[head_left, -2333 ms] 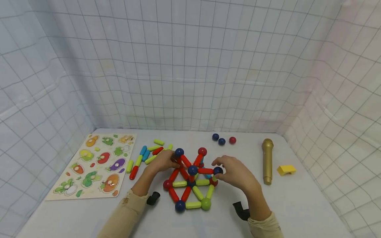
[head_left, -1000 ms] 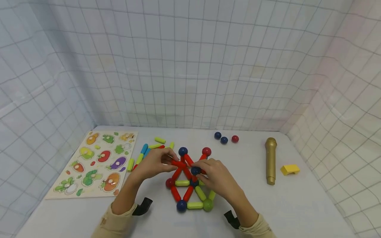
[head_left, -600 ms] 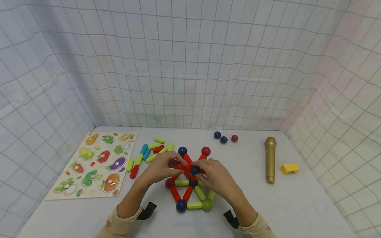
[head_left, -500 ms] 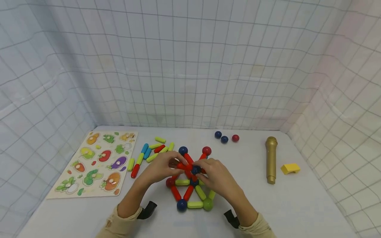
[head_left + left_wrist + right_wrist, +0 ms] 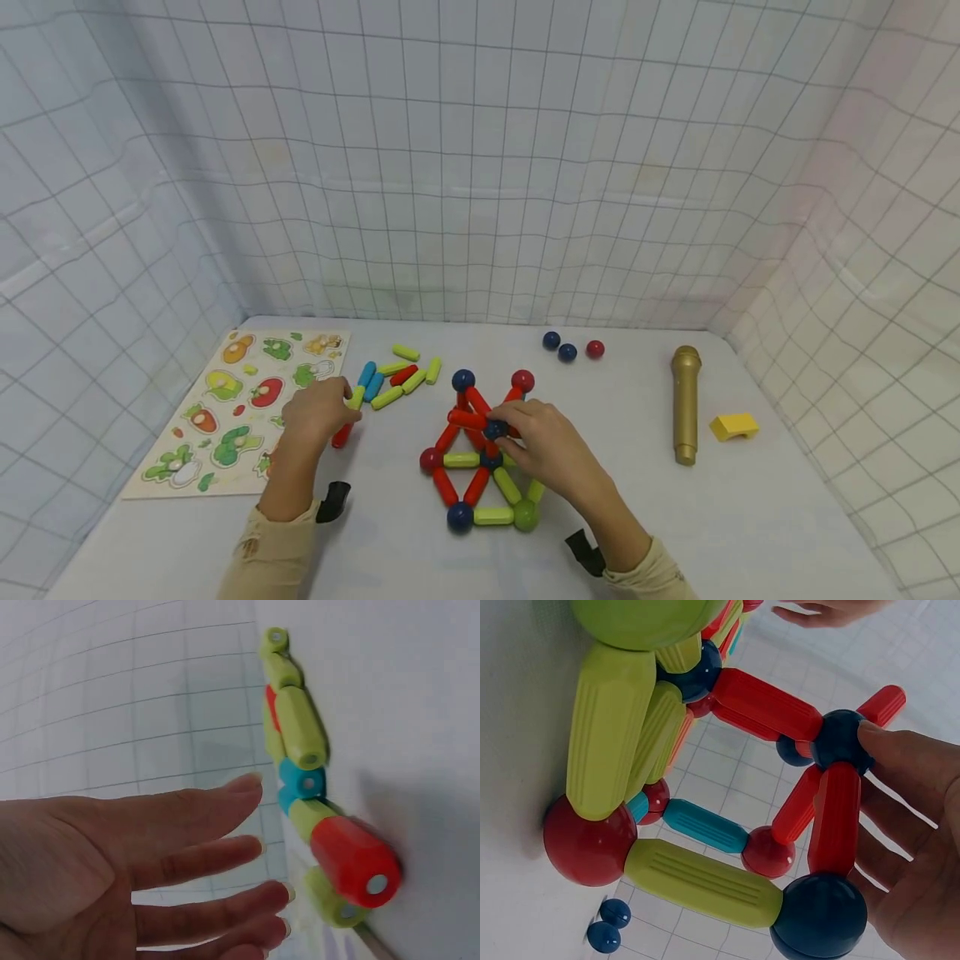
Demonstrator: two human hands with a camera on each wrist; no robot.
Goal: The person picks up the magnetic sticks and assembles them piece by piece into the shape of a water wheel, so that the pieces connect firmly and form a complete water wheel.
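Hidden first: right hand (image 5: 551, 450) is covering the right side of the rod-and-ball frame (image 5: 480, 454) in the head view, so the rods and balls under the palm aren't readable there. Left wrist view is cutting the left hand (image 5: 127, 870) off at the bottom edge; the thumb isn't showing. The red rod (image 5: 352, 859) in that view is motion-blurred. Right wrist view is showing only part of the frame, with its lower balls cropped.

Right hand: fingers are curling around the raised part of the frame, a fingertip (image 5: 889, 746) pressing on the top blue ball (image 5: 841, 740). A red rod under that ball is lying along the fingers, and a second blue ball (image 5: 817, 915) is sitting against the palm side. So the hand is gripping the frame at its apex. The frame is sitting on the white table (image 5: 750, 517), centre, between both arms.

Left hand (image 5: 318, 412): fingers are extended and slightly spread, holding nothing. It's hovering just beside the loose rods (image 5: 390, 379), which are lying in a cluster on the table between the puzzle board (image 5: 240, 408) and the frame. In the left wrist view the fingertips are near the red rod and the blue one but apart from them; contact isn't visible.

Off to the right: three loose balls (image 5: 573, 347), a gold microphone (image 5: 684, 404), a yellow block (image 5: 733, 426).
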